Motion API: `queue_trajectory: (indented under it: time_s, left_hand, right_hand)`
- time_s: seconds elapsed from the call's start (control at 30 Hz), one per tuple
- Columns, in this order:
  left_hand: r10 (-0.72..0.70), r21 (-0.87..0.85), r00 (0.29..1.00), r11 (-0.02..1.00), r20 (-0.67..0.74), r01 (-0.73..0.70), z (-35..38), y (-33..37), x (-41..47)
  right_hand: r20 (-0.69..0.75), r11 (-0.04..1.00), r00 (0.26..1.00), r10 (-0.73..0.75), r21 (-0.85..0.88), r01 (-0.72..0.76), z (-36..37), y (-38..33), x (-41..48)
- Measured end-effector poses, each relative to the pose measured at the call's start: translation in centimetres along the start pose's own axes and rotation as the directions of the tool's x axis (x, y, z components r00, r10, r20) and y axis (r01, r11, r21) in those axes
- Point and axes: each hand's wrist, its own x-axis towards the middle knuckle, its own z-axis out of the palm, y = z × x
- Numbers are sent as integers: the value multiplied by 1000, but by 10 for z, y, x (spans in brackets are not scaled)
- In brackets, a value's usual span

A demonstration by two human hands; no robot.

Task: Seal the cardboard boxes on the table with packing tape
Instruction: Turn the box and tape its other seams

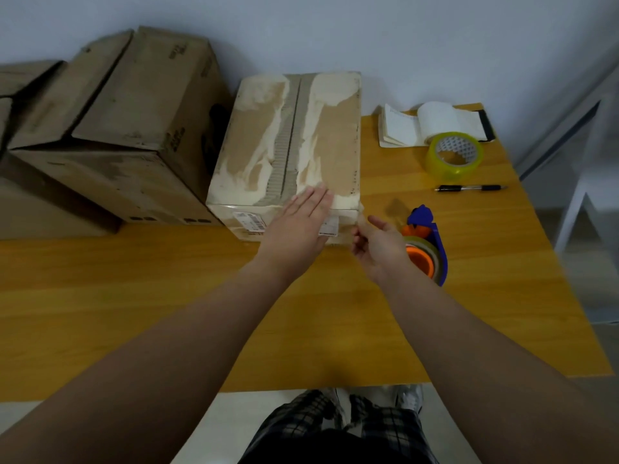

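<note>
A closed cardboard box (335,139) with a torn, peeled top stands mid-table, its centre seam running away from me. Clear tape shines along its near top edge. My left hand (298,226) lies flat with straight fingers over that near edge, covering part of the front face and its labels. My right hand (375,246) hovers at the box's near right corner, thumb out and fingers curled toward the corner. Whether it pinches a tape end is unclear. Just behind that hand, a blue tape dispenser (432,249) with an orange core lies on the table.
Larger brown boxes (110,135) are stacked at the left against the wall. At the back right sit a yellowish tape roll (454,155), a white roll (435,118), a notepad (398,128) and a black pen (472,188). The wooden table (167,296) ends at the right and near edges.
</note>
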Motion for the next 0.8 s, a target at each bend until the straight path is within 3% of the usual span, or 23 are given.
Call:
queue_trajectory:
  time_s: [0.13, 0.2, 0.3, 0.4, 0.5, 0.63, 0.7, 0.8]
  left_hand:
    - [2, -8, 1000, 1000, -17, -2, 1, 0, -1]
    - [6, -10, 1000, 1000, -15, -6, 1, 0, -1]
    - [10, -6, 1000, 1000, -17, -10, 0, -1, 0]
    - [8, -19, 1000, 1000, -21, -8, 0, -2, 0]
    - [5, -27, 1000, 1000, -29, -6, 1, -1, 0]
    - [3, -23, 1000, 1000, -27, -3, 2, -1, -1]
    - [7, -19, 1000, 1000, -25, -7, 1, -1, 0]
    - [14, -12, 1000, 1000, -19, -14, 0, -2, 0]
  right_hand:
    - [-19, 996, 998, -54, -78, 52, 1, 0, 1]
    - [-26, 964, 993, -115, -245, 105, 1, -4, -3]
    - [-59, 816, 950, -306, -530, 230, 0, -9, -9]
    - [-28, 811, 896, -443, -439, 387, -8, -4, -18]
    - [219, 849, 901, -375, -309, 429, -15, 14, -28]
    - [505, 723, 818, -274, -453, 522, -24, 35, -27]
    - [571, 592, 782, -248, -550, 589, -28, 32, -25]
    - [497, 546, 812, -307, -607, 577, -33, 13, -23]
